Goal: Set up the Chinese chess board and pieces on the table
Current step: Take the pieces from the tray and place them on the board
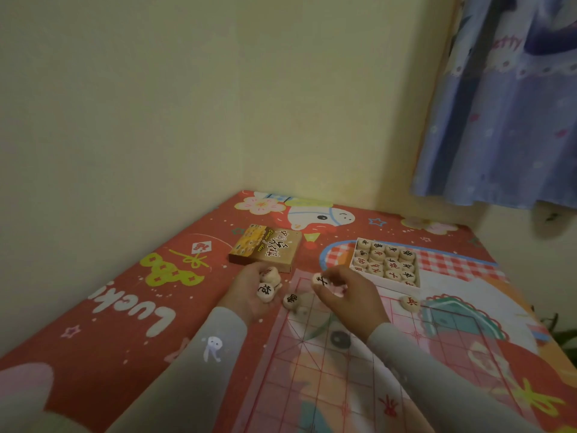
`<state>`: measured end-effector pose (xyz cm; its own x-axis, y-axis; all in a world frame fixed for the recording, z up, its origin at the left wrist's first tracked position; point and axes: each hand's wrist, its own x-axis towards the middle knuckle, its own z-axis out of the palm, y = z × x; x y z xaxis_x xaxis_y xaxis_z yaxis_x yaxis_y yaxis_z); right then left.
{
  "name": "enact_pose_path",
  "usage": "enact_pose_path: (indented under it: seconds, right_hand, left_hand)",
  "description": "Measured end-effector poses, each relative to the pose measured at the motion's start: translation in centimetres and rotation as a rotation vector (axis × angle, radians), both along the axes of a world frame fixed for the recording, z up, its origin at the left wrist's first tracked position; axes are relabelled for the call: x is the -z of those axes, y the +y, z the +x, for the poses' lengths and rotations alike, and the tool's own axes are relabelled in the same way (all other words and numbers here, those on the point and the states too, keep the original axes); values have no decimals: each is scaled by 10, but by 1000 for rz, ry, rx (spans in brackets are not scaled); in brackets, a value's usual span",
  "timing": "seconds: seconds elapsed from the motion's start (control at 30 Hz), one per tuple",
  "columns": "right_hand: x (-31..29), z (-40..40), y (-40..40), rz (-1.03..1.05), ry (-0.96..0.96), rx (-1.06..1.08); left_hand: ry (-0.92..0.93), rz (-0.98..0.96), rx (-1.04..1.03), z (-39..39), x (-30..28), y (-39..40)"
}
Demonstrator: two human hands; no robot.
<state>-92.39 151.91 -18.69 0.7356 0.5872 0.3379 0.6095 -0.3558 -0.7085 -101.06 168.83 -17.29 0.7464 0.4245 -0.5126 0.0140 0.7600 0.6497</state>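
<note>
A thin see-through chess board sheet [359, 379] with red grid lines lies on the patterned table cover. My left hand [249, 295] is cupped, palm up, at the board's far left corner and holds several round wooden pieces [268, 282] with black characters. My right hand [349, 295] pinches one black-marked piece [321, 280] just above the board's far edge. A black-marked piece [292, 300] rests on the board between my hands. A red-marked piece [410, 303] sits on the board to the right. The white tray [385, 281] at the far right holds several more pieces in rows.
The brown lid of the chess box [265, 251] lies beyond my left hand. The table [131, 295] has a red cartoon cover and stands in a corner against pale walls. A blue curtain [505, 104] hangs at the right. Leaves [562, 335] show past the right edge.
</note>
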Motion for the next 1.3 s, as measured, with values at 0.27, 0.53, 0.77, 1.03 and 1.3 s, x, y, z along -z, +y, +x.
enact_pose_path:
  seconds: [0.27, 0.53, 0.77, 1.03, 1.3]
  right_hand:
    - [36, -19, 15, -284, -72, -76]
    - [53, -25, 45, -294, -113, -30]
    - [58, -21, 39, -219, -99, -62]
    - [22, -22, 29, 108, -149, -145]
    - [17, -20, 24, 9, -117, -177]
  left_hand:
    - [46, 32, -98, -9, 7, 7]
    - [67, 38, -63, -5, 16, 8]
    - [92, 79, -48, -1, 17, 6]
    - [30, 58, 27, 13, 13, -11]
    - [100, 19, 180, 24, 2, -32]
